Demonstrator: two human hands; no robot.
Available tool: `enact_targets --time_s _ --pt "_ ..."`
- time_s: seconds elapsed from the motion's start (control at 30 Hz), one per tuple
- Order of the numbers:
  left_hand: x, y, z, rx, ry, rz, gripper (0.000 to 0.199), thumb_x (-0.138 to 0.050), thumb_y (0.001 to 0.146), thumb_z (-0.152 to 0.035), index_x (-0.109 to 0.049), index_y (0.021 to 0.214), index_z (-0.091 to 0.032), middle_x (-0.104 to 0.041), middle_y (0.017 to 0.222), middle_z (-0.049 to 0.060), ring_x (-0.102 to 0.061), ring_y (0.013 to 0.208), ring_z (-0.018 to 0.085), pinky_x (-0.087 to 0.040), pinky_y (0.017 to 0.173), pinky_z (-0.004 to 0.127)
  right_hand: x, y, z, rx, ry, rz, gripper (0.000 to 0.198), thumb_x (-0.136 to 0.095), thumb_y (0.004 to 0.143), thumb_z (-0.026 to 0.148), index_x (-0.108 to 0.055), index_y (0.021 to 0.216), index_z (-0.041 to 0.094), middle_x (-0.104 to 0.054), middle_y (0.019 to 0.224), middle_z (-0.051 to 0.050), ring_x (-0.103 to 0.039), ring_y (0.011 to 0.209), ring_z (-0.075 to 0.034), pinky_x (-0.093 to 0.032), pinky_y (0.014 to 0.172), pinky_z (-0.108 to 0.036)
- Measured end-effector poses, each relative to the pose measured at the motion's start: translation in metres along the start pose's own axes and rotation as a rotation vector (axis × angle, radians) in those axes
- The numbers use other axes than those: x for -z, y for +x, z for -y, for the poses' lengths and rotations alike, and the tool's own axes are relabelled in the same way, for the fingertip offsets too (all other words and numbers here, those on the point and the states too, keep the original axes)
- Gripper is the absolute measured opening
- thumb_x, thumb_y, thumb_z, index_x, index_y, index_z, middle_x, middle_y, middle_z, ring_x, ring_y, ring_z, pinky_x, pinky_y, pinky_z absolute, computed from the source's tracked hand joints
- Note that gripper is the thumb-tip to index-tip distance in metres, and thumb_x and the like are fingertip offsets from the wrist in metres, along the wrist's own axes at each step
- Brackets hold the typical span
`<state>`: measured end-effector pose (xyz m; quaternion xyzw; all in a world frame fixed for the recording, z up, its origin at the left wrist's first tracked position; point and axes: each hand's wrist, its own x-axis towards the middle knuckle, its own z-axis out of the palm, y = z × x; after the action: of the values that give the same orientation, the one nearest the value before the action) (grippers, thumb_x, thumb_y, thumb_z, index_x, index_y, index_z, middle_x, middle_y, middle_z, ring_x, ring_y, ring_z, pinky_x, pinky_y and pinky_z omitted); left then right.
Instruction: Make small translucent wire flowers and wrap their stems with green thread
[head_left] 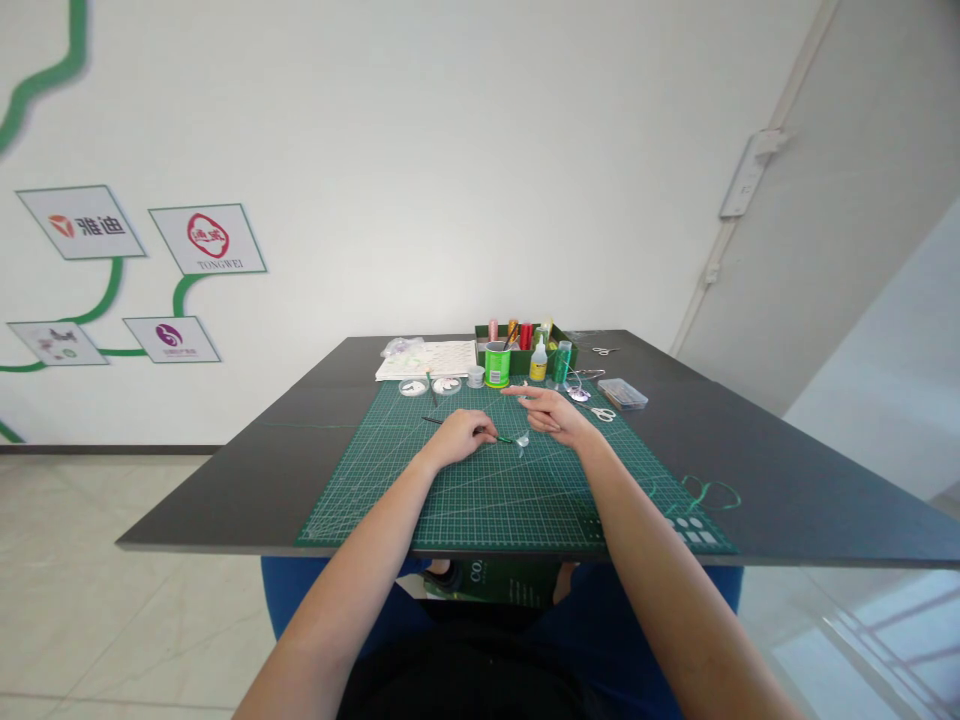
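My left hand [465, 437] is closed around a thin dark stick [430, 419], which comes out on both sides of the fingers. Its right end looks green [504, 439] and meets a translucent white petal-like piece [523, 440]. My right hand [551, 412] hovers just above and to the right of that piece. Its index finger stretches out leftward while the other fingers curl in; whatever they may hold is too small to make out. Both hands are over the green cutting mat [480, 500].
Farther back stand a green can [496, 365], a glue bottle [538, 360], a small white tub [475, 377] and a green box [566, 350] of thread spools. White dishes [447, 386] lie left, scissors [602, 414] and a clear case [622, 394] right. Green thread [705, 492] trails near the front right.
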<state>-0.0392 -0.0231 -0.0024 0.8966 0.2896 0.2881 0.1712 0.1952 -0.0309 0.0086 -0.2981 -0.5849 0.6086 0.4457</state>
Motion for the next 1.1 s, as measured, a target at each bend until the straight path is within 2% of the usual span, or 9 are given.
enact_targets --time_s 0.3,0.5,0.67,0.77,0.9,1.1 --pt "0.000 0.001 -0.006 0.088 -0.378 -0.063 0.002 -0.077 0.077 -0.016 -0.076 0.078 -0.015 -0.074 0.076 0.004 -0.066 0.068 0.014 -0.048 0.069 0.025 0.004 0.002 -0.004 -0.032 -0.011 -0.041 0.052 -0.067 0.085 0.030 -0.062 0.131 0.008 -0.026 0.034 0.014 -0.013 0.032 -0.006 -0.010 0.039 -0.023" --pt "0.000 0.002 -0.003 0.144 -0.582 -0.064 0.018 -0.080 0.074 -0.028 -0.075 0.081 -0.013 -0.071 0.069 0.004 -0.063 0.060 0.012 -0.047 0.063 0.024 0.005 0.005 -0.009 -0.098 -0.058 -0.035 0.058 -0.067 0.082 0.032 -0.060 0.134 0.007 -0.027 0.033 0.015 -0.012 0.032 -0.005 -0.009 0.038 -0.021" --pt "0.000 0.003 -0.002 0.184 -0.724 -0.119 0.032 -0.086 0.066 -0.037 -0.074 0.081 -0.012 -0.069 0.064 0.003 -0.062 0.058 0.012 -0.045 0.059 0.023 0.000 0.008 -0.016 -0.123 -0.106 -0.051 0.056 -0.065 0.077 0.027 -0.064 0.129 0.008 -0.029 0.033 0.014 -0.014 0.032 -0.006 -0.011 0.037 -0.020" --pt "0.001 0.004 -0.001 0.203 -0.765 -0.194 0.035 -0.087 0.065 -0.040 -0.072 0.080 -0.012 -0.066 0.061 0.002 -0.060 0.054 0.011 -0.040 0.052 0.021 -0.002 0.010 -0.020 -0.129 -0.098 -0.016 0.054 -0.065 0.074 0.024 -0.065 0.126 0.009 -0.029 0.034 0.014 -0.016 0.032 -0.006 -0.012 0.037 -0.020" --pt "0.004 0.004 0.000 0.218 -0.804 -0.295 0.037 -0.087 0.064 -0.040 -0.069 0.082 -0.012 -0.067 0.065 0.002 -0.060 0.054 0.011 -0.039 0.049 0.020 -0.001 0.012 -0.024 -0.153 -0.100 0.001 0.051 -0.068 0.078 0.027 -0.065 0.126 0.010 -0.029 0.034 0.015 -0.015 0.032 -0.005 -0.013 0.037 -0.020" --pt "0.007 0.005 0.004 0.223 -0.796 -0.357 0.039 -0.085 0.067 -0.036 -0.073 0.096 -0.013 -0.068 0.069 0.002 -0.059 0.055 0.011 -0.038 0.048 0.020 0.000 0.012 -0.026 -0.169 -0.185 0.023 0.048 -0.068 0.082 0.032 -0.066 0.124 0.009 -0.030 0.036 0.014 -0.018 0.033 -0.006 -0.015 0.039 -0.020"
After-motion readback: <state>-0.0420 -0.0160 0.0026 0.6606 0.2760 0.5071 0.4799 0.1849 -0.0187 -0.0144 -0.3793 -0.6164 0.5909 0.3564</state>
